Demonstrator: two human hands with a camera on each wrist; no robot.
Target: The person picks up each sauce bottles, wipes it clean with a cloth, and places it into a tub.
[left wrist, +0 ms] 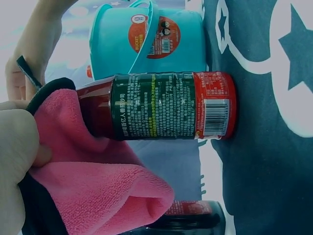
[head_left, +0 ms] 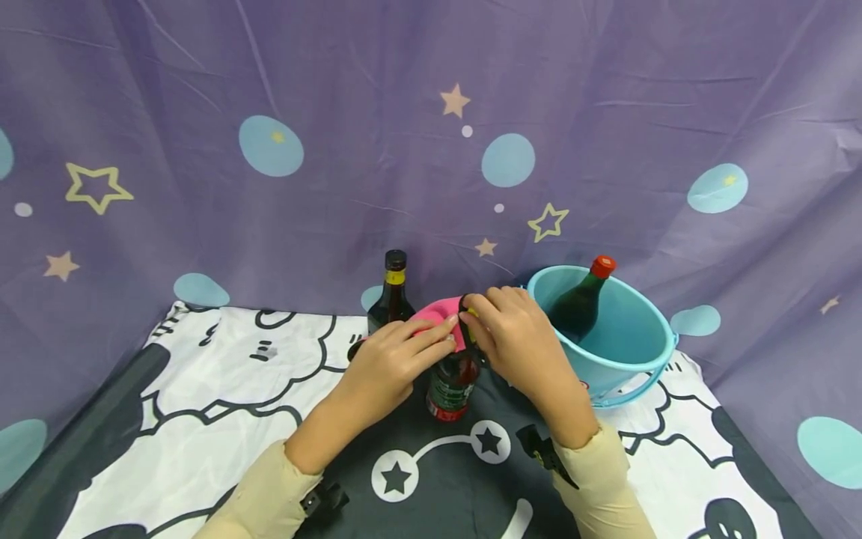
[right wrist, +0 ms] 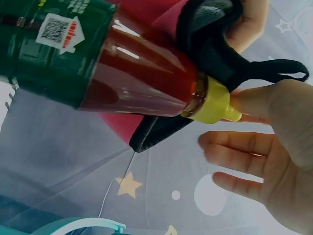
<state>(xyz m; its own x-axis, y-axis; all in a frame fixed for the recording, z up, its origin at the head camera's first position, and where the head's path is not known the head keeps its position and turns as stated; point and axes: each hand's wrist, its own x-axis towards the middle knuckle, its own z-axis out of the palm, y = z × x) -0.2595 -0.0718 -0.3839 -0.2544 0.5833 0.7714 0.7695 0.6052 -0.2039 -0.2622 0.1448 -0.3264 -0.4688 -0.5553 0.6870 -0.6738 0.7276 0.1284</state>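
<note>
A sauce bottle (left wrist: pixel 156 105) with red contents, a green label and a red base band stands upright on the dark patterned cloth. My left hand (head_left: pixel 387 355) grips a pink cloth (left wrist: pixel 102 191) with black edging and a loop, held against the bottle's upper part from behind. In the right wrist view the bottle's yellow nozzle cap (right wrist: pixel 212 102) shows. My right hand (head_left: pixel 518 337) pinches this cap between thumb and forefinger, while its other fingers (right wrist: pixel 239 147) stay off the bottle. Part of the forefinger is hidden behind the cap.
At the right stands a light blue bucket (head_left: pixel 606 367), with a dark green red-capped bottle (head_left: pixel 579 307) leaning inside it. A dark bottle with a black cap (head_left: pixel 396 260) stands behind my left hand. A purple curtain (head_left: pixel 377 112) hangs at the back.
</note>
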